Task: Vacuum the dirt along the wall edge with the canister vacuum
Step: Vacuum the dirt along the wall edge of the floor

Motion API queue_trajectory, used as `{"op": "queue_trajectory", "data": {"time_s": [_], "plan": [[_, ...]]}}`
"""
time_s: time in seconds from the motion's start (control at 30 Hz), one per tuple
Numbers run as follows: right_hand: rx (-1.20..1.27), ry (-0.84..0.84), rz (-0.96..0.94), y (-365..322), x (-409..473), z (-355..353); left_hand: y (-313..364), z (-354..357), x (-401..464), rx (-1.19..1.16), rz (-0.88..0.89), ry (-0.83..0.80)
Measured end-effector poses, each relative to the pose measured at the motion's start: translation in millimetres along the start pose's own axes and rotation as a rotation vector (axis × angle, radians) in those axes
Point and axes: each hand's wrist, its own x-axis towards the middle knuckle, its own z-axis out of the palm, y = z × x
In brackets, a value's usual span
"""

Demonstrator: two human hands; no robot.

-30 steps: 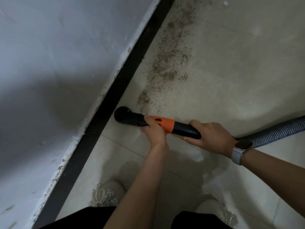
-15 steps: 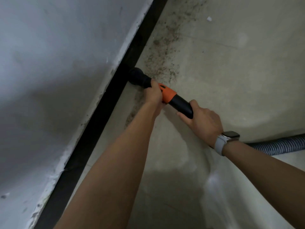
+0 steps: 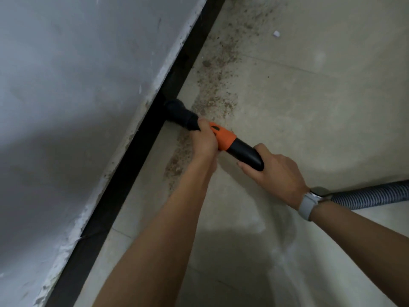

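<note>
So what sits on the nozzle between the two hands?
In the head view, the orange collar and a short black stretch of the vacuum nozzle separate the left hand from the right hand.

Pale tiled floor (image 3: 309, 107), edged on the left by a black baseboard (image 3: 141, 156); brown dirt (image 3: 217, 85) strewn beside it, a white scrap (image 3: 276, 33) far right, ribbed hose (image 3: 374, 196) lying right.

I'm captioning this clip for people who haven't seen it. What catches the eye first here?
The orange-and-black vacuum nozzle at centre, gripped by the left hand in front and the right hand behind, its tip against the black baseboard. Next, the band of brown dirt running along the floor beside that baseboard, and the ribbed hose trailing off right.
</note>
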Motion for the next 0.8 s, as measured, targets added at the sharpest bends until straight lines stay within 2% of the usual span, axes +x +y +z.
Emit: {"op": "queue_trajectory", "data": {"time_s": [0.13, 0.23, 0.33, 0.43, 0.53, 0.8], "plan": [[-0.013, -0.068, -0.12, 0, -30, -2, -14, -35, -52, -0.066, -0.028, 0.039], [0.002, -0.097, -0.232, -3, -54, 0, -29, -62, -86, -0.093, -0.032, 0.128], [-0.005, -0.205, -0.292, -8, -71, 3, -48, -84, -108, -0.157, -0.094, 0.218], [-0.046, -0.317, -0.283, -5, -79, 5, -65, -93, -117, -0.223, -0.149, 0.252], [-0.066, -0.357, -0.256, 2, -90, 6, -79, -92, -122, -0.207, -0.203, 0.253], [0.009, -0.219, -0.107, 8, -100, 10, -73, -67, -99, -0.022, -0.18, 0.195]]}}
